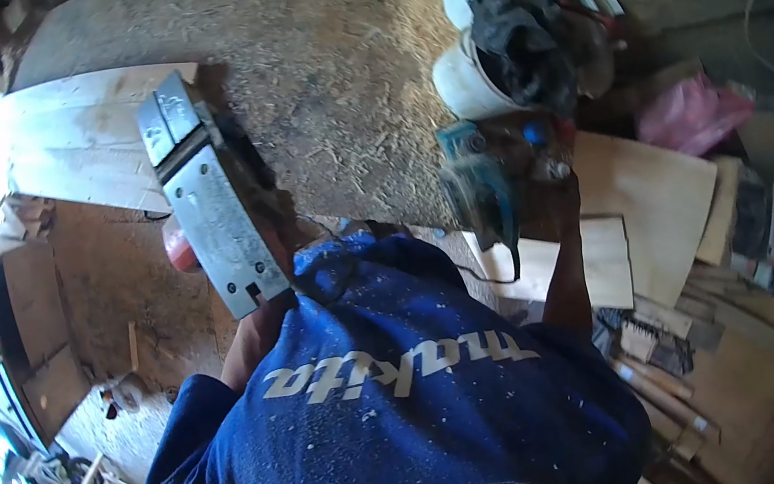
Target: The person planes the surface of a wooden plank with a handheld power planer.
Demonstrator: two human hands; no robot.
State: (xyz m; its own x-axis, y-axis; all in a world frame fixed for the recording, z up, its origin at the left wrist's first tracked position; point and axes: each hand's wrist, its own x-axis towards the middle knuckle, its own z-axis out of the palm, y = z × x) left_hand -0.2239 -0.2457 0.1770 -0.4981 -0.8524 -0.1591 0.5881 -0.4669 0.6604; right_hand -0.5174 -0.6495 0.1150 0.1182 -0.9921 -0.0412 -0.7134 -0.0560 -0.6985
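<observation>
I look down over my blue shirt [386, 425], which carries white lettering and specks of sawdust. My left hand [255, 336] grips an electric planer [211, 204] from below and holds it up with its grey metal sole turned toward the camera. My right hand [553, 187] is raised on the other side and closed on a teal power tool [477, 182]; a thin cord [504, 274] hangs from the tool. Both tools are held above a sawdust-covered floor [331, 79].
Two white buckets [472, 76] with a dark cloth [523, 48] over them stand at the upper right. A pink bag [691, 115] lies beside pale boards [653, 195]. Planks [77, 139] lie at the left, scrap wood [667, 380] at the lower right.
</observation>
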